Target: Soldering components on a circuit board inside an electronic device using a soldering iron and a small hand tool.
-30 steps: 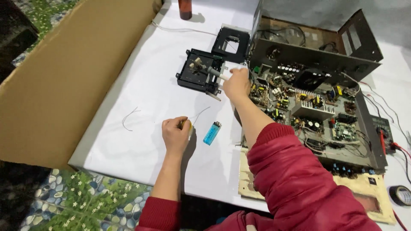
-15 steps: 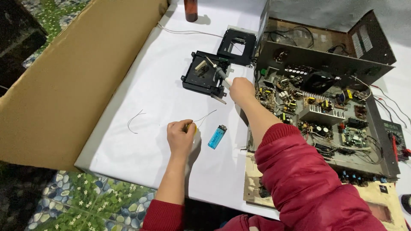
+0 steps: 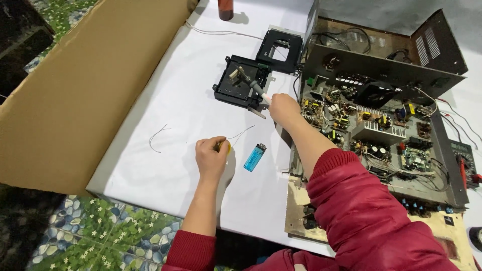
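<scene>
The left hand [image 3: 212, 156] lies knuckles up, pinching a yellow solder spool [image 3: 226, 146]. The right hand [image 3: 283, 108], arm stretched forward, grips a soldering iron [image 3: 253, 88] over the black module [image 3: 242, 88].

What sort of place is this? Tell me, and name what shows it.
Probably a home electronics repair bench. An opened amplifier chassis full of circuit boards sits on a white-covered table, the right hand holds a soldering iron to a black module, and a multimeter lies nearby.

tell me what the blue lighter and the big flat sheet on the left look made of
The lighter looks like translucent blue plastic with a small metal cap at its upper end. The big flat sheet looks like plain brown cardboard: matte, with a folded edge. Both judged by look alone.
</scene>
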